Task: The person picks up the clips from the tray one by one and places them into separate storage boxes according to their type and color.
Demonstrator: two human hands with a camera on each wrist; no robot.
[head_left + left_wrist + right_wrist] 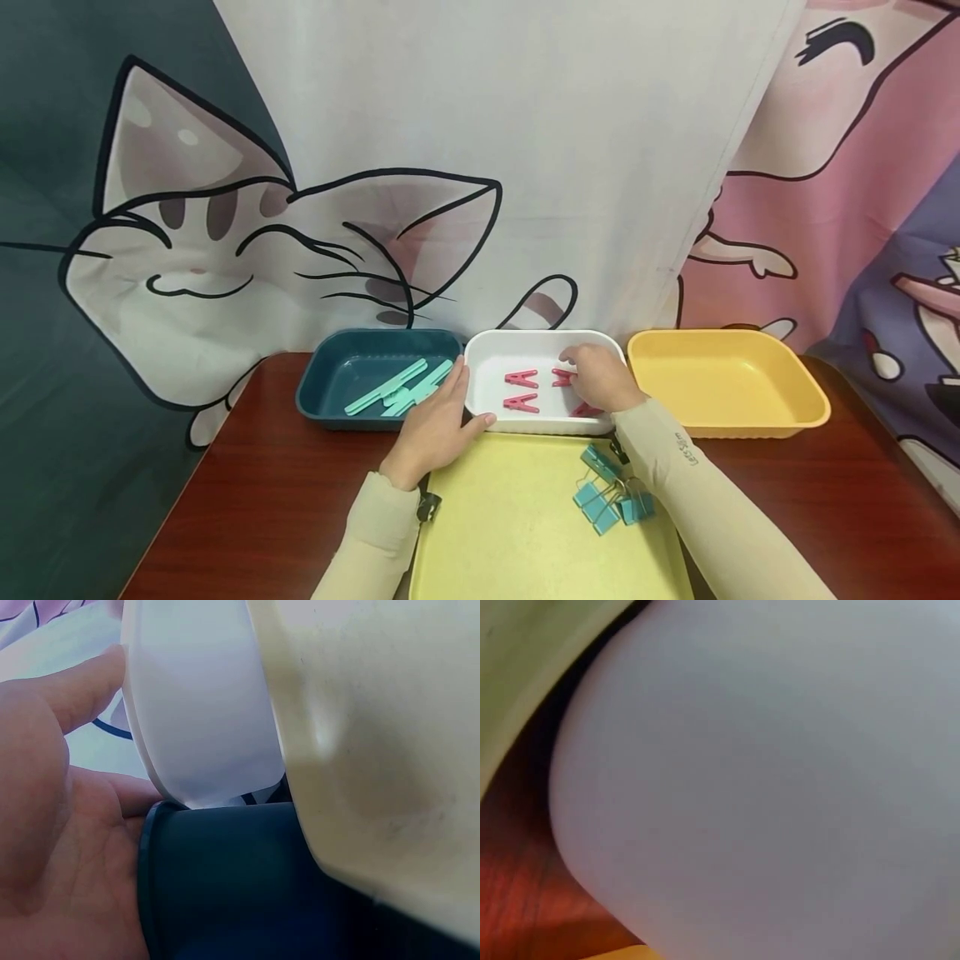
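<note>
R hand point(600, 377) in white bin point(540, 426), ctr frame, at pink clips point(516, 378); pinching or not, can't tell. L hand point(435, 425) spread, thumb on bin's near-L rim. R sleeve point(678, 454) print: "Let's Slim". Rims close: blue bin point(315, 392) L, yellow bin point(727, 379) R. Wood table point(225, 500) extends lower L.

The head camera looks forward and down over the tabletop point(217, 500); the left-wrist view, sideways and close, faces the white tray point(542, 426) and dark blue tray point(232, 877); the right-wrist view, nearer still, shares the white tray.
</note>
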